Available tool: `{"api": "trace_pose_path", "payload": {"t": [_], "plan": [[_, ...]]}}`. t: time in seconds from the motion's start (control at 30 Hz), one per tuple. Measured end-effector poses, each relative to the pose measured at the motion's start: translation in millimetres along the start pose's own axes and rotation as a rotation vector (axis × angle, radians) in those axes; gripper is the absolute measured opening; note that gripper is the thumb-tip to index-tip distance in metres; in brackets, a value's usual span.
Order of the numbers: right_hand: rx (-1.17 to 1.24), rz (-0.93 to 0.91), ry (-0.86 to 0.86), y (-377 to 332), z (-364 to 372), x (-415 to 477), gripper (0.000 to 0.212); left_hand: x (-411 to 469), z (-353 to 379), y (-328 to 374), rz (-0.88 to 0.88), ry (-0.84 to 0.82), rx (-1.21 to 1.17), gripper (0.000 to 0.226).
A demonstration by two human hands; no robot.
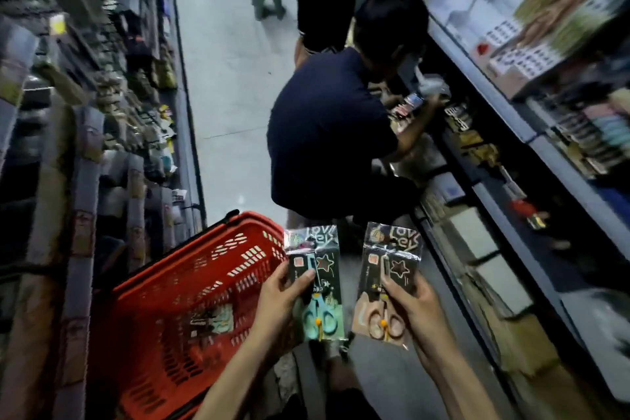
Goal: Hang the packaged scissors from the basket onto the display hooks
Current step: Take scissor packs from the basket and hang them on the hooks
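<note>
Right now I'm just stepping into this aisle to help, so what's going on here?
A person holds two scissors packs up over the aisle: the left hand grips the teal pack, the right hand the pink pack. Neither is on a hook yet. The red basket sits at left with more packs inside. Another person crouches ahead at the shelves.

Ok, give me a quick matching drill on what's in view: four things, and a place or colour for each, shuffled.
Things:
1. teal scissors pack
2. pink scissors pack
3. red basket
4. crouching person

Place or colour:
A. in the right hand
B. at the shelves on the right
C. in the left hand
D. beside the left forearm

Pairs: 1-C, 2-A, 3-D, 4-B
</note>
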State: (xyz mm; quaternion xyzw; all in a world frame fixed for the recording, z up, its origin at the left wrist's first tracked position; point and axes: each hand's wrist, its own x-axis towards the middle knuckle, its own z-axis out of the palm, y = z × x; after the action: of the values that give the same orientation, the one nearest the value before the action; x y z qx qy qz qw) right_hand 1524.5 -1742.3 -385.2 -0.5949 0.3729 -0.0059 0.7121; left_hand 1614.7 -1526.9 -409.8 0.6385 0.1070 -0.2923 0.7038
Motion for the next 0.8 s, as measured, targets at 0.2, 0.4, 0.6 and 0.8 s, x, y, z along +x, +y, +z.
{"api": "trace_pose_path", "payload": {"t": [0.2, 0.4, 0.6, 0.8], "plan": [[0.191, 0.043, 0.273, 29, -67, -61, 0.026, -29, 60, -14, 0.034, -0.212, 0.231, 0.020], [0.338, -0.001, 0.544, 62, -140, -129, 0.031, -71, 133, -40, -0.028, -0.406, 0.291, 0.013], [0.217, -0.130, 0.712, 103, -216, -202, 0.020, -135, 223, -81, -0.127, -0.568, 0.314, 0.027], [0.121, -0.243, 0.908, 148, -310, -307, 0.025, -227, 319, -143, -0.223, -0.755, 0.327, 0.019]]}}
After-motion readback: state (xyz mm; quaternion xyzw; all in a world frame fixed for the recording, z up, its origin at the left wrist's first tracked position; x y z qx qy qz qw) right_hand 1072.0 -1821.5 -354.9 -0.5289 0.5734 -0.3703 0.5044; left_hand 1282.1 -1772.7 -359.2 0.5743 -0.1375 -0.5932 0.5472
